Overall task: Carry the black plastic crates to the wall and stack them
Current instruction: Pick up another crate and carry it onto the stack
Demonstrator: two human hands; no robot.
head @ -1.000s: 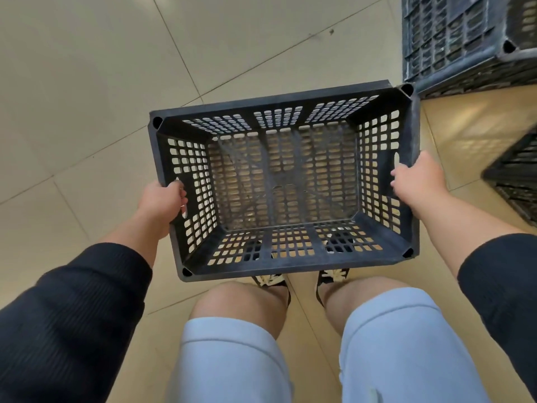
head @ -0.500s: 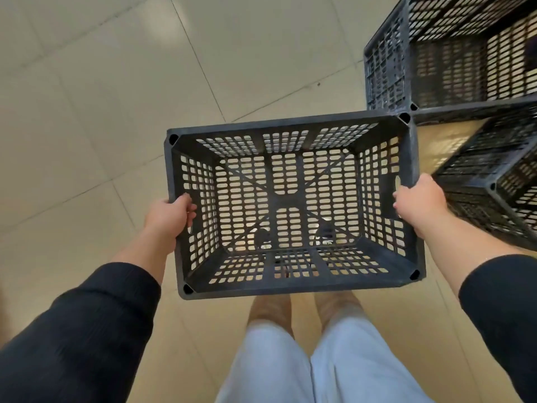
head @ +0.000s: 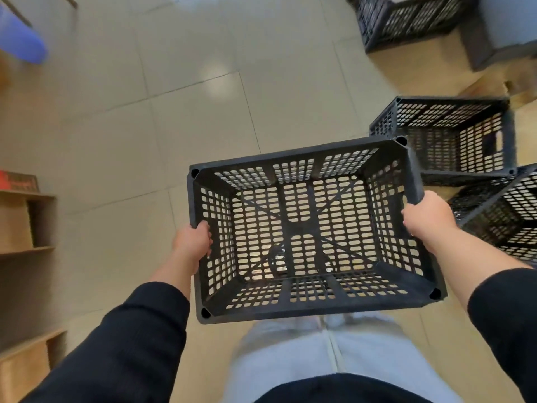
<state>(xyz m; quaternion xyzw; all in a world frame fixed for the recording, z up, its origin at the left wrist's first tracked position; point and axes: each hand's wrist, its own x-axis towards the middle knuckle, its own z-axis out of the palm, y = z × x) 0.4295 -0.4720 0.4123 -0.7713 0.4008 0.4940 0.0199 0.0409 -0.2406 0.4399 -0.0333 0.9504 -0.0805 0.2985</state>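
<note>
I hold an empty black slotted crate (head: 293, 158) level in front of my waist, above the tiled floor. My left hand (head: 193, 241) grips its left side wall, fingers hooked over the rim. My right hand (head: 427, 216) grips the right side wall the same way. Three more black crates stand on the floor to the right: one (head: 447, 135) just past the held crate's far right corner, one (head: 505, 210) beside my right forearm, and one (head: 406, 18) farther off at the top right.
Wooden shelving with cardboard boxes (head: 20, 222) runs along the left edge. A blue object (head: 23, 45) lies at the top left. A grey block (head: 505, 27) stands at the top right. Beige floor tiles (head: 189, 112) spread ahead.
The view has risen and swung: my legs have dropped below the crate, more floor and the left shelving have appeared, and the floor crates sit farther right. Both hands keep their grip.
</note>
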